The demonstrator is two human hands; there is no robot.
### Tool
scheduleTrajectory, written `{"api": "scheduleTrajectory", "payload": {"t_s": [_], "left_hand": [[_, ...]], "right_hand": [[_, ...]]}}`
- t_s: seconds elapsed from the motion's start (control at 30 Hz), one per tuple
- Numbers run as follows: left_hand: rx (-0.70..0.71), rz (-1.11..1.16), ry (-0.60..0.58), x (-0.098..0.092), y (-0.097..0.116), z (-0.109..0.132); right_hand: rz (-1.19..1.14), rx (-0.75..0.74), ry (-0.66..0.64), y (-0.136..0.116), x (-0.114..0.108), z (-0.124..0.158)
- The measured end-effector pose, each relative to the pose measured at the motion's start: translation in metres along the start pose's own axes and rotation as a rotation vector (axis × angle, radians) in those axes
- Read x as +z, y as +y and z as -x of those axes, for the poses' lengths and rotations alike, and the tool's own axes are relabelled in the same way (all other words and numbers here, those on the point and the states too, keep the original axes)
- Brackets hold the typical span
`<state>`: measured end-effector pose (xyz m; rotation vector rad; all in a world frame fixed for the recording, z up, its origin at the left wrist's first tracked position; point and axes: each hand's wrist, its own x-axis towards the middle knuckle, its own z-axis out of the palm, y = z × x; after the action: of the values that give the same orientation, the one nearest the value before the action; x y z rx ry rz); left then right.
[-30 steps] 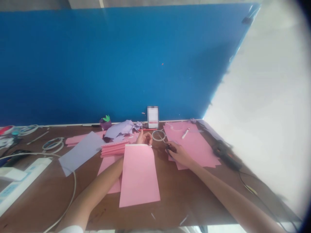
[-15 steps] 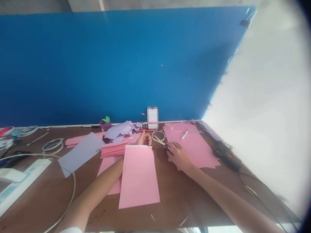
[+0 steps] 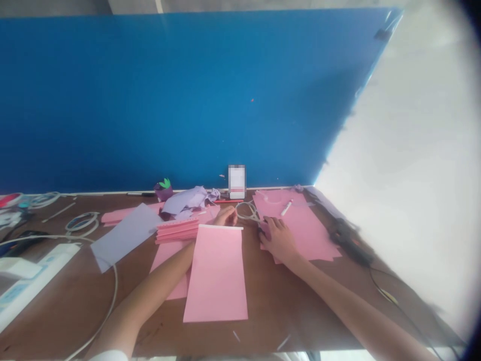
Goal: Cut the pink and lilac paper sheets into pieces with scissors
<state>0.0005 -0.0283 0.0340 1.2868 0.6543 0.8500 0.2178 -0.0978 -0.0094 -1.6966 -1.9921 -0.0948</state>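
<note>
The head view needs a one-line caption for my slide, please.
Left hand at a pink sheet's far edge; right hand resting on scissors.

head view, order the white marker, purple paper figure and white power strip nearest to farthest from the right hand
From the right hand:
1. white marker, just beyond it on the pink sheets.
2. purple paper figure, to its left by the blue wall.
3. white power strip, far off at the left edge.
</note>
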Motion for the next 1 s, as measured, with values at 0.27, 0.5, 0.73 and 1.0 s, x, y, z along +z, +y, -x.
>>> {"api": "scheduleTrajectory", "payload": {"t_s": [0.27, 0.5, 0.73, 1.0], "left_hand": [[0.038, -0.082, -0.046, 0.011, -0.007, -0.002], [0.058, -0.146, -0.074, 0.014, -0.011, 0.0], [0.027, -0.19, -0.08, 0.013, -0.009, -0.003], [-0.027, -0.229, -0.072, 0.012, -0.008, -0.006]], "right_hand": [[-0.069, 0.022, -0.068, -0.002, 0.003, 0.001], [-0.148, -0.023, -0.069, -0.001, -0.001, 0.0], [0.051, -0.264, -0.115, -0.001, -0.006, -0.002], [0.071, 0.022, -0.023, 0.027, -0.05, -0.013]]}}
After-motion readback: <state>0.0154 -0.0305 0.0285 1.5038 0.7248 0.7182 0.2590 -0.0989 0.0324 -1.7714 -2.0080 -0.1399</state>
